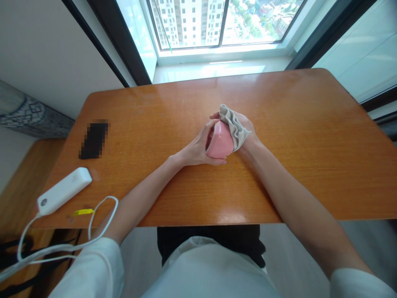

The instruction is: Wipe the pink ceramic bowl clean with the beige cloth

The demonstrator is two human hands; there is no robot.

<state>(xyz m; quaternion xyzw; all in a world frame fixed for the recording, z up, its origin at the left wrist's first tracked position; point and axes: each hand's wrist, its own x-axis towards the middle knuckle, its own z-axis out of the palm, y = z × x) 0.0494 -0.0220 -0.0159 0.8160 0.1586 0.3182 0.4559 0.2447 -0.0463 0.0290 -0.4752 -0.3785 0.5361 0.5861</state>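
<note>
Over the middle of the table, my left hand (203, 145) grips a glossy pink cup (221, 141) tipped on its side, its rim towards that hand. Thumb and fingers are spread around the rim, and some fingers are hidden behind the cup. My right hand (246, 126) presses a crumpled light grey cloth (233, 127) to the cup's right side. The cloth covers part of the cup and most of my right fingers. Both forearms reach in from the near edge.
The wooden table (316, 157) stands before a window (223, 25). On its left lie a dark, pixelated flat object (94, 140), a white power strip (64, 191) and a small yellow strip (83, 212). A white cable (56, 249) loops close to my left forearm.
</note>
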